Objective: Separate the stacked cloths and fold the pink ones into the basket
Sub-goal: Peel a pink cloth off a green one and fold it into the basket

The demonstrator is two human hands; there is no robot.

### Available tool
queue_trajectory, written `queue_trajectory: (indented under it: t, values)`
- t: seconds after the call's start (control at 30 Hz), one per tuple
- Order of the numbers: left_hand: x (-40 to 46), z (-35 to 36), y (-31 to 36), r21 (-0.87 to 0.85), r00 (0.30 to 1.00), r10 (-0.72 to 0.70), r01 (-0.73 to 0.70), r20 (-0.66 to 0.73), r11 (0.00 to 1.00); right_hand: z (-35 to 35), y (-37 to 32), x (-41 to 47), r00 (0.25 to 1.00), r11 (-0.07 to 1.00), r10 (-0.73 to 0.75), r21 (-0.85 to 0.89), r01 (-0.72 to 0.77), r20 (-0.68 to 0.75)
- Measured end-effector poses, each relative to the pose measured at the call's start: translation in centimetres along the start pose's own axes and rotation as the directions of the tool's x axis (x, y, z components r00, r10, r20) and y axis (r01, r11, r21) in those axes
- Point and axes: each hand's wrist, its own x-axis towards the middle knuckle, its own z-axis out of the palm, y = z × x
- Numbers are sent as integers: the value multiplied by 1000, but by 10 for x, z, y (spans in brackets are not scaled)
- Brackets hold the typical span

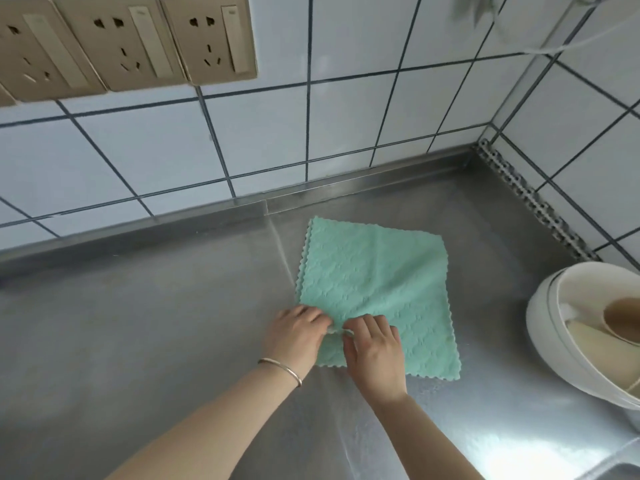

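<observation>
A green cloth with scalloped edges lies flat on the steel counter; a second layer peeks out along its left edge. Both hands meet at the cloth's near left corner. My left hand, with a bangle on its wrist, pinches the cloth's edge there. My right hand lies on the cloth and pinches the same edge, where a pale strip of fabric shows between the fingertips. No pink cloth shows. The basket is not in view.
A white container holding a brown cup and pale items stands at the counter's right edge. Tiled walls meet in the far right corner. Wall sockets hang at the upper left. A sink rim shows at the bottom right.
</observation>
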Motion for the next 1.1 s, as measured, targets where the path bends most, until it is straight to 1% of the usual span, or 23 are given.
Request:
queue_trajectory:
  t: [0.07, 0.1, 0.17, 0.23, 0.27, 0.33, 0.37, 0.4, 0.43, 0.47, 0.53, 0.6, 0.67, 0.73, 0.77, 0.83, 0.93, 1.0, 1.1]
  values:
    - [9, -6, -1, -2, 999, -34, 34, -33, 999, -3, 13, 2, 999, 997, 37, -71, -35, 24]
    - [12, -9, -3, -12, 997, -48, 48, -67, 999, -8, 21, 3, 995, 992, 90, -93, -86, 45]
    - [18, -18, -7, -60, 993, -80, 74, -92, 995, -21, 38, 6, 983, 975, 185, -128, -181, 20]
    - [24, -35, -10, -124, 981, -153, 138, -122, 983, -43, 54, 17, 967, 955, 251, -153, -256, -53]
    - [29, -44, -9, -180, 967, -218, 193, -131, 965, -53, 62, 26, 961, 947, 256, -171, -271, -106]
    - [37, -57, -10, -272, 933, -345, 308, -101, 912, -77, 69, 46, 948, 937, 234, -210, -279, -214]
    - [38, -64, -11, -310, 921, -380, 336, -89, 889, -89, 68, 56, 940, 933, 233, -214, -288, -248]
    - [37, -72, -11, -356, 909, -406, 351, -91, 866, -98, 68, 64, 935, 937, 218, -208, -281, -282]
    - [35, -83, -12, -400, 896, -426, 348, -123, 848, -110, 61, 74, 925, 945, 204, -182, -272, -320]
    - [33, -95, -12, -445, 880, -445, 337, -164, 830, -119, 54, 84, 917, 958, 175, -151, -243, -359]
    - [27, -120, -21, -524, 841, -461, 268, -282, 808, -139, 28, 103, 905, 981, 135, -71, -178, -404]
    - [17, -150, -37, -556, 791, -479, 218, -381, 802, -156, -1, 121, 895, 996, 81, -5, -92, -439]
    - [0, -178, -64, -533, 751, -492, 222, -441, 816, -164, -35, 136, 893, 999, 26, 40, -9, -449]
    - [-14, -198, -92, -490, 734, -496, 254, -464, 834, -168, -63, 149, 912, 996, 14, 90, 25, -410]
    - [-26, -210, -111, -462, 727, -501, 282, -469, 841, -166, -85, 156, 931, 992, 17, 125, 31, -365]
    - [-39, -227, -139, -415, 730, -508, 330, -458, 848, -159, -114, 170, 966, 989, 38, 147, 0, -256]
    - [-66, -255, -182, -323, 738, -504, 392, -449, 861, -145, -160, 181, 989, 984, 22, 176, 4, -147]
    - [-84, -271, -205, -272, 752, -499, 420, -430, 866, -141, -186, 182, 994, 969, 26, 248, 2, -110]
    - [-122, -292, -223, -293, 760, -492, 399, -424, 869, -139, -220, 173, 993, 922, 43, 388, 3, -111]
